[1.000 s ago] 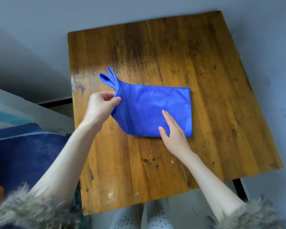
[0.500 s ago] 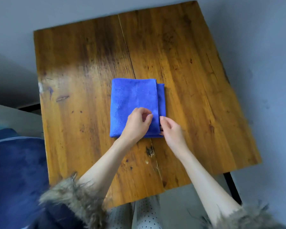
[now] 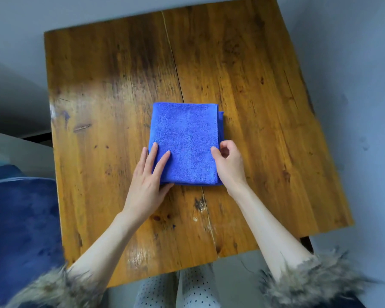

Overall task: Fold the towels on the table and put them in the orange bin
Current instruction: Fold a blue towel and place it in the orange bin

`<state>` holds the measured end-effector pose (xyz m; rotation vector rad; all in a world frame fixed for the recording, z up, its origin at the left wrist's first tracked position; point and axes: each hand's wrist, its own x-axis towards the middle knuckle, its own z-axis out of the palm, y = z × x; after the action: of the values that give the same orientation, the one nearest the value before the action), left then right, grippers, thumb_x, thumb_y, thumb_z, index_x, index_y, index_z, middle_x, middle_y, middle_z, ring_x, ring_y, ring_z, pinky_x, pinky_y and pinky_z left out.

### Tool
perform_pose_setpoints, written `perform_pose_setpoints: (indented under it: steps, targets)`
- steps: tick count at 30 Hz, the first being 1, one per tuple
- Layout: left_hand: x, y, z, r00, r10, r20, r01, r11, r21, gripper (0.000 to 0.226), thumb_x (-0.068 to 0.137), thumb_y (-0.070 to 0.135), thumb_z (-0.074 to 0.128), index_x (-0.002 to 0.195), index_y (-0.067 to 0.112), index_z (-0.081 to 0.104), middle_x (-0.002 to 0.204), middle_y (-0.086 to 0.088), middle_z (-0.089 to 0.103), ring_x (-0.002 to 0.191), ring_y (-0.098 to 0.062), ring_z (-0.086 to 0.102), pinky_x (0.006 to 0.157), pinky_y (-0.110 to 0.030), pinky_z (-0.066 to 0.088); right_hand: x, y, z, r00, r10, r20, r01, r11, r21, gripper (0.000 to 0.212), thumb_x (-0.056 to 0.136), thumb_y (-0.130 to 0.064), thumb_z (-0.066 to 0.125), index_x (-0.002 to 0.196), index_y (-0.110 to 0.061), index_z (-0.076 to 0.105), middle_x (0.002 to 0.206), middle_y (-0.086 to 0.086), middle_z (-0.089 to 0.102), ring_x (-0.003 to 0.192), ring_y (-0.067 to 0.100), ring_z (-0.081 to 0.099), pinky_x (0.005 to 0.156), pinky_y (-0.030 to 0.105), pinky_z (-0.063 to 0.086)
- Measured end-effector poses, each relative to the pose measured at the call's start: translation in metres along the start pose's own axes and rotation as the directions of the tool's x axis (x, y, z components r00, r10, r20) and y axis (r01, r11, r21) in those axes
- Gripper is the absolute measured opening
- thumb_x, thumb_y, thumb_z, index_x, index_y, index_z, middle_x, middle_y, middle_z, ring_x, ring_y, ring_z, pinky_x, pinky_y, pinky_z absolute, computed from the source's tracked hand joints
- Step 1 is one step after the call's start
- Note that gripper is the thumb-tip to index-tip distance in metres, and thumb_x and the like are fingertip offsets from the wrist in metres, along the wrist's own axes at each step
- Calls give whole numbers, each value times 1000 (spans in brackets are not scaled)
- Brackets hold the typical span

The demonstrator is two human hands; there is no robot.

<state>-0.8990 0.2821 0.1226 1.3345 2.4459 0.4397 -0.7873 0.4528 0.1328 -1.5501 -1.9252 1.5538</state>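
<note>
Worn wooden surface (image 3: 242,70) here, two planks with a dark seam running down the middle, light glaring off its left side. Grey floor (image 3: 365,52) all around it. A dark blue cushion (image 3: 20,218) sits just off the left edge.

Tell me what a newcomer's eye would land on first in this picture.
The bright blue towel, folded into a neat rectangle, lies near the middle of the worn wooden table. The left hand rests flat on the towel's near left corner, while the right hand pinches its right edge. Shaggy fur cuffs frame the bottom of the view.
</note>
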Motion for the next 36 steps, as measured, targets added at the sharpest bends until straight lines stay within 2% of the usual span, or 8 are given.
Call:
perform_pose_setpoints:
  steps: [9, 14, 18, 20, 23, 28, 32, 36]
  targets:
    - [2, 10, 0, 994, 113, 1, -113, 990, 89, 63, 82, 0, 61, 141, 11, 39, 152, -17, 24, 141, -40, 16, 112, -50, 21, 10, 8, -8, 989, 149, -10, -148, 986, 79, 7, 92, -19, 55, 95, -18, 49, 88, -5, 56, 86, 15, 56, 74, 28, 46]
    - [3, 19, 8, 988, 152, 26, -154, 962, 226, 83, 64, -20, 51, 139, 11, 42, 150, -18, 30, 137, -45, 23, 109, -57, 21, 13, 4, -7, 989, 146, -4, -146, 989, 18, 8, 97, -17, 46, 104, -15, 45, 93, -2, 53, 85, 16, 52, 64, 22, 41]
    - [6, 22, 13, 991, 129, 39, -135, 965, 225, 82, 67, -17, 49, 142, 12, 36, 150, -18, 29, 138, -46, 20, 109, -57, 17, -3, -2, -3, 998, 5, -70, -15, 990, -142, 41, 93, -14, 51, 132, -10, 39, 130, 9, 44, 114, 22, 47, 86, 21, 34]
    - [6, 21, 11, 990, 125, 72, -136, 975, 178, 76, 73, -14, 48, 143, 13, 34, 151, -18, 26, 139, -45, 17, 110, -57, 15, -16, -2, 0, 980, -173, -98, 131, 934, -333, 54, 90, -12, 55, 139, -10, 33, 139, 12, 35, 122, 26, 42, 96, 27, 34]
    - [4, 21, 6, 981, 126, 148, -144, 982, 123, 68, 80, 1, 43, 145, 17, 31, 154, -12, 19, 143, -39, 8, 114, -56, 12, -27, 1, 6, 931, -365, -4, 275, 710, -648, 58, 92, -19, 51, 145, -12, 28, 152, 14, 22, 138, 31, 25, 108, 44, 27]
    - [16, 19, -11, 987, 128, 94, -126, 992, -29, 63, 82, 26, 27, 144, 20, 33, 156, 2, 15, 145, -16, -3, 117, -41, -5, 11, -10, 23, 880, -433, 195, 409, 481, -776, 55, 98, -32, 33, 148, -13, 18, 157, 10, 7, 145, 27, 1, 116, 47, 1]
    - [57, 15, -20, 990, 136, -25, -133, 985, 107, 49, 95, 12, 29, 143, 9, 32, 155, -9, 20, 144, -28, 9, 116, -49, 8, 36, -5, 28, 899, -388, 202, 378, 457, -805, 57, 100, -38, 25, 149, -14, 9, 157, 12, 0, 145, 26, -4, 116, 45, -3]
    - [95, 18, -8, 991, 128, -43, -120, 980, 160, 51, 95, 10, 32, 145, 5, 25, 156, -10, 16, 145, -31, 6, 117, -47, 5, 38, 3, 29, 880, -432, 198, 411, 481, -774, 55, 99, -36, 28, 149, -15, 16, 157, 12, 8, 145, 27, 2, 117, 47, 3]
